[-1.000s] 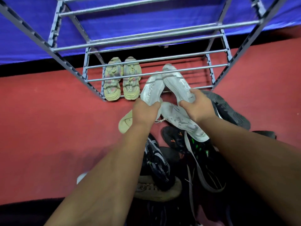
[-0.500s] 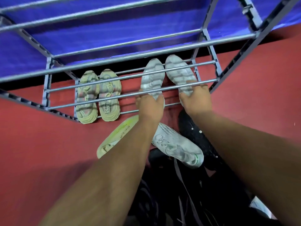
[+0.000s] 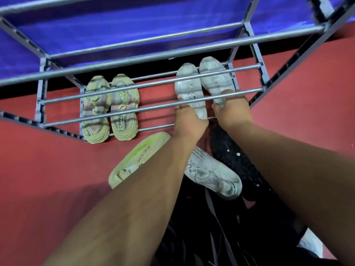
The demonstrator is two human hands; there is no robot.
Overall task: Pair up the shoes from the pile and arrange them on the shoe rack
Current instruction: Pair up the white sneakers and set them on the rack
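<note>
Red floor [image 3: 48,169], grey shoe rack [image 3: 153,110]. Left hand [image 3: 189,121] grips one white shoe [image 3: 189,87], right hand [image 3: 233,110] its mate [image 3: 215,77], right of yellow sandals [image 3: 110,108].

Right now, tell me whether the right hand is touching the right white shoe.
Touching. The head view shows the right hand with its fingers wrapped over the heel of the right white shoe on the rack's bottom shelf.
</note>
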